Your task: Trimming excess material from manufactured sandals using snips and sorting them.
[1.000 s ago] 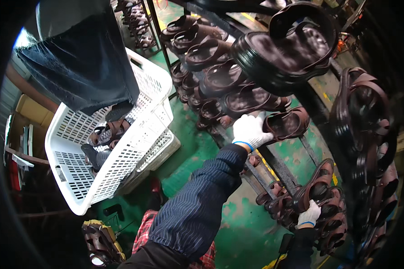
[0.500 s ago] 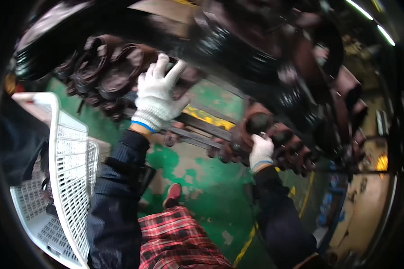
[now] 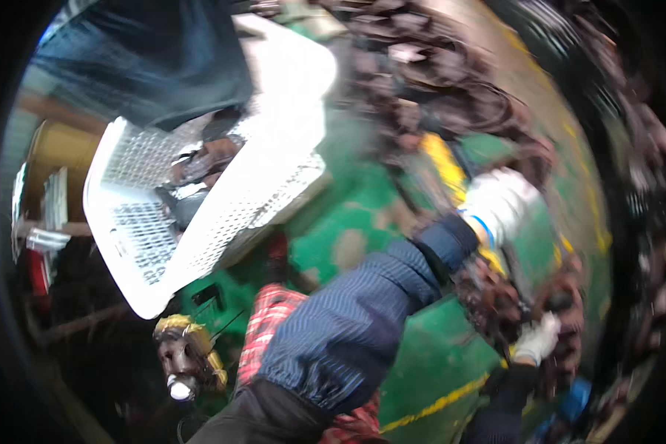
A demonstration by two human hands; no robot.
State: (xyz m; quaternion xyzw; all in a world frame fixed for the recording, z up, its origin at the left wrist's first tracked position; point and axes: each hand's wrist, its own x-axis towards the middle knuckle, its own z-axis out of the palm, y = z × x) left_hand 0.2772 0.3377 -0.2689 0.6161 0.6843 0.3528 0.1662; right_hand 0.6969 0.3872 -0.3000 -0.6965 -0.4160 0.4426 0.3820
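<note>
My left hand [image 3: 502,206], in a white knit glove with a blue cuff edge, reaches across to the right of the view. It is beside a brown ring-shaped part [image 3: 534,157]; blur smears its fingers, so I cannot tell whether it touches that part. Lower right, my right hand [image 3: 538,340], also gloved in white, is against a cluster of brown round parts [image 3: 562,300]. Its fingers are too small and blurred to read. A further pile of dark brown ring-like parts [image 3: 451,66] lies beyond my left hand.
A white slatted plastic basket [image 3: 292,89] stands at the left with brown and dark parts [image 3: 207,159] inside. Dark cloth [image 3: 155,66] hangs over its far side. Yellow lines cross the green floor [image 3: 348,214]. Dark stacked parts [image 3: 644,177] line the right edge.
The view has swung left, so the basket now sits nearer the middle and both hands appear farther right. My left hand's fingers were spread over the brown parts; now they are blurred.
</note>
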